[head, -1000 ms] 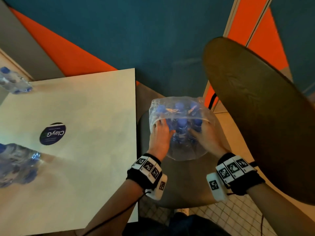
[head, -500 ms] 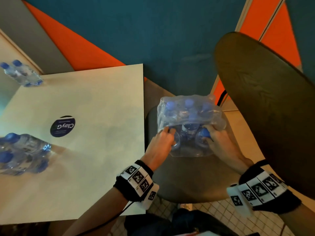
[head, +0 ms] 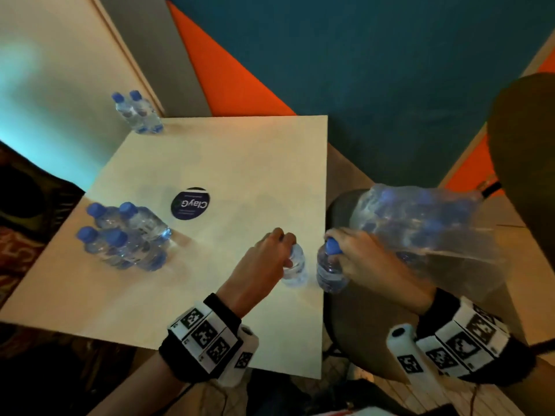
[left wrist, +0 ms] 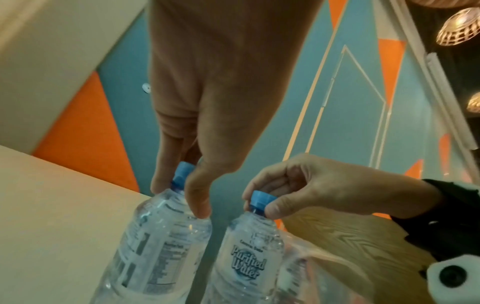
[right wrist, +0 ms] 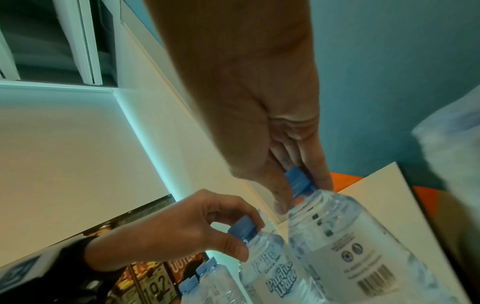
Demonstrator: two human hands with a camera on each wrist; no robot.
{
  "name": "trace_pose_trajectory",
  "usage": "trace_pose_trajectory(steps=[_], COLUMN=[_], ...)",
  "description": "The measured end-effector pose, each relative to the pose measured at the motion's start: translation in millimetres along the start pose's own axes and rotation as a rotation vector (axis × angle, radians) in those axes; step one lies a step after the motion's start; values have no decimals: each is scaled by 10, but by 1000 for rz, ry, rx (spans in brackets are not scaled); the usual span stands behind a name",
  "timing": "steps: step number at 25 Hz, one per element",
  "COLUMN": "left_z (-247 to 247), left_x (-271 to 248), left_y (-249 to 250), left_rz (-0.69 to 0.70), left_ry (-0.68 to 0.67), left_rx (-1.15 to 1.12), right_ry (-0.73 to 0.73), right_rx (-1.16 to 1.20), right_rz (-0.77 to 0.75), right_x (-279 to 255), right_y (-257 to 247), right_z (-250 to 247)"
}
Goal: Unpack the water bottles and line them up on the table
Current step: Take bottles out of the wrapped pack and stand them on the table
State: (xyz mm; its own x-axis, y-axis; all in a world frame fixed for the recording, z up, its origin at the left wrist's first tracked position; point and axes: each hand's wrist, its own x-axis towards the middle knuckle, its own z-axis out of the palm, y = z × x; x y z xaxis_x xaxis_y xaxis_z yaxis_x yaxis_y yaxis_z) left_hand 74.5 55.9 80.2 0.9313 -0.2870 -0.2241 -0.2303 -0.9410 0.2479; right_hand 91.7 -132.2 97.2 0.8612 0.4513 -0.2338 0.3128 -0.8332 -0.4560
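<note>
On the chair seat at right lies the torn shrink-wrap pack (head: 420, 223) with blue-capped water bottles still inside. My left hand (head: 285, 247) pinches the cap of one clear bottle (head: 295, 270) over the cream table (head: 240, 163), near its right edge. My right hand (head: 339, 247) pinches the blue cap of a second bottle (head: 330, 273), just past that edge. In the left wrist view, left fingers (left wrist: 197, 197) hold one cap and the "Purified Water" bottle (left wrist: 249, 257) hangs beside it. The right wrist view has the right-hand bottle (right wrist: 350, 246) and the left-hand bottle (right wrist: 272, 277).
Several bottles (head: 126, 235) stand grouped at the table's left side, and two more (head: 138, 112) at its far left corner. A round dark sticker (head: 190, 204) marks the table middle. A dark chair back (head: 522, 175) rises at right; the grey seat (head: 354, 325) abuts the table.
Both hands have left the pack, each with a bottle held by its cap, and moved left toward the table. The view has swung left, showing more of the table.
</note>
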Motion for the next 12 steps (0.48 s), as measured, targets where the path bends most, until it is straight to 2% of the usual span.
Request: trace_pose_trajectory(steps=[5, 9, 12], left_z=[-200, -345, -446], left_x=[-50, 92, 228], left_y=[-1076, -1918, -2315], left_rz=[-189, -265, -298], left_ry=[78, 119, 130], left_rx=[32, 34, 21], right_ry=[12, -2, -23], right_rx=[20, 34, 16], right_rz=[-172, -264, -285], right_x=[772, 1459, 1889], right_y=[-637, -1203, -1536], right_z=[239, 361, 461])
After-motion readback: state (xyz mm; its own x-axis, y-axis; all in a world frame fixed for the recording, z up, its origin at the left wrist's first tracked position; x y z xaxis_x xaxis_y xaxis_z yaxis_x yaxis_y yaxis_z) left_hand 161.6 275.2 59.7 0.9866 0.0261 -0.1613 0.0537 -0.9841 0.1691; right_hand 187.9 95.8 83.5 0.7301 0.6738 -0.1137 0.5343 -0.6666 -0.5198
